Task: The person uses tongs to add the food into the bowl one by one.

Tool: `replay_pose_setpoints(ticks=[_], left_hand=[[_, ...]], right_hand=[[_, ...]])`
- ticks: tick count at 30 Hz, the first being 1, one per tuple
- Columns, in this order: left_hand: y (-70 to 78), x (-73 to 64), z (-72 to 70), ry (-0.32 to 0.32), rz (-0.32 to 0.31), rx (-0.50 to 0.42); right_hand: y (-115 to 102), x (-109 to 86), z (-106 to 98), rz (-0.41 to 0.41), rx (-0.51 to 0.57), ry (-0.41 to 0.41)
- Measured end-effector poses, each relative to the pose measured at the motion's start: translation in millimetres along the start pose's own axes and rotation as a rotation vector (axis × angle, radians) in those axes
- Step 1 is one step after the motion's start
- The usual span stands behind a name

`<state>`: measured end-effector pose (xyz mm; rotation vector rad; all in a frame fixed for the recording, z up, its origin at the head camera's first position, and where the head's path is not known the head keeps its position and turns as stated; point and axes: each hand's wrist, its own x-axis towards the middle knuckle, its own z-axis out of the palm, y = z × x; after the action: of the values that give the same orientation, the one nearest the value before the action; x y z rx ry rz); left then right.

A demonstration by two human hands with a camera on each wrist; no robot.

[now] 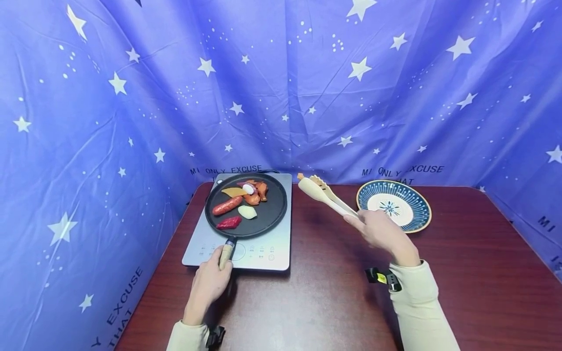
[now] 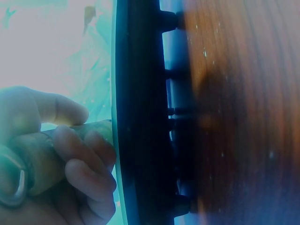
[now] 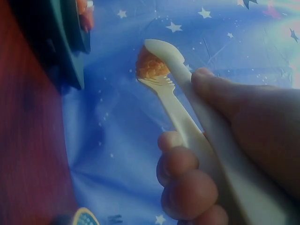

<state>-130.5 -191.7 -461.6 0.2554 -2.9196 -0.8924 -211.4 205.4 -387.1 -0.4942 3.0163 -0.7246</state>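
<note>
My left hand (image 1: 210,282) grips the handle (image 1: 226,255) of a round black frying pan (image 1: 270,219). In the pan lie a sausage (image 1: 227,205), a red piece (image 1: 229,223), a pale oval piece (image 1: 248,211), a yellow piece (image 1: 234,192) and several orange-brown pieces (image 1: 261,189). With my right hand (image 1: 386,235) I hold cream-coloured tongs (image 1: 322,195) raised between the pan and the plate. Pinched in their tips is an orange-brown piece of food (image 3: 151,65), whose exact kind I cannot tell. The left wrist view shows my fingers (image 2: 84,178) curled round the handle.
Under the pan is a silver induction cooker (image 1: 281,253) on the dark red wooden table (image 1: 325,292). A blue-patterned plate (image 1: 420,214) stands at the back right. Blue star-printed curtains (image 1: 281,97) hang behind the table and at both sides.
</note>
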Motion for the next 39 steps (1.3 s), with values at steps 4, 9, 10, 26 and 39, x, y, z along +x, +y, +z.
replay_pose_setpoints(ticks=[4,9,10,26,39], left_hand=[[-0.2,0.4,-0.5,0.003,-0.006,0.006],[0.1,-0.5,-1.1,-0.003,-0.01,0.0],[0.2,-0.5,-1.0,-0.003,-0.009,-0.001],[-0.3,3.7,2.5,-0.011,-0.015,-0.012],[-0.9,0.4,1.0,0.014,0.001,-0.002]], right_hand=[[-8.0,5.9,7.0,-0.001,0.031,-0.03],[-15.5,11.3,15.6,-0.015,0.063,-0.054],[-16.6,12.1,17.2,-0.018,0.067,-0.054],[-31.3,24.1,31.1,-0.019,0.167,-0.06],[-28.7,29.9,41.9,-0.019,0.129,-0.06]])
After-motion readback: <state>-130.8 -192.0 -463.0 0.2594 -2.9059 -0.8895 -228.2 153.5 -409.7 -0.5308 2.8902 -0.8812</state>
